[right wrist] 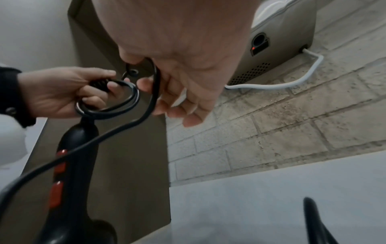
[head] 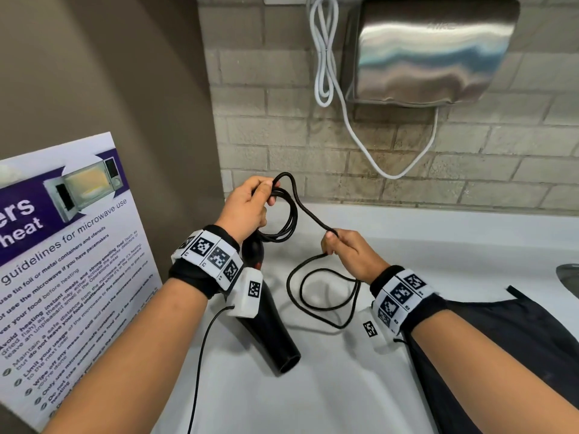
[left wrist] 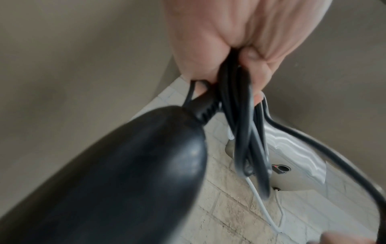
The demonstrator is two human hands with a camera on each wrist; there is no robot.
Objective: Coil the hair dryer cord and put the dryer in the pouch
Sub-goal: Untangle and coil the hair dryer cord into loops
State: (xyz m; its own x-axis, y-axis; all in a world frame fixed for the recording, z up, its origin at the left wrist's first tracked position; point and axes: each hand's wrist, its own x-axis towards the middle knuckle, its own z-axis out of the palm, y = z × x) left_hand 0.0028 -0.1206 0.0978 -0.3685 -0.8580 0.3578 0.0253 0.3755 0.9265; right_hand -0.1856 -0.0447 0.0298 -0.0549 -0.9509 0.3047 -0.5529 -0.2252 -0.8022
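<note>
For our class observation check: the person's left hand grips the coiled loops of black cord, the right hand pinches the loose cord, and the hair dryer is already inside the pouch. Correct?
Not quite. The hair dryer hangs below the left hand, outside the pouch, as the head view shows. The right hand does pinch the cord.

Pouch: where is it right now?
In the head view the black pouch lies flat on the white counter at lower right, partly under the right forearm, beside the sink edge; the right hand is not touching it.

Black hair dryer [head: 269, 333] with red buttons [right wrist: 59, 168], black cord [head: 313, 214].
</note>
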